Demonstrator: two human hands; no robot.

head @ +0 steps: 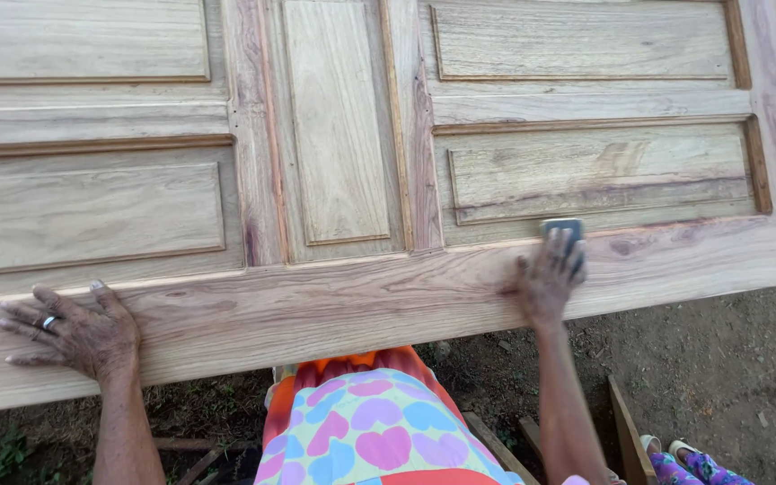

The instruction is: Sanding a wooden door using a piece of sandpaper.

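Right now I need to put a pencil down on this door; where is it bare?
The bottom rail is bare between the left hand and the right hand, which presses a sanding block. The centre panel and left panel are bare too. It is crowded only at the block.

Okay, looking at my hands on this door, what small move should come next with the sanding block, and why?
Probably draw the block back along the bottom rail. The right hand presses it at the rail's upper edge, and the left hand, flat on the rail, steadies the door.
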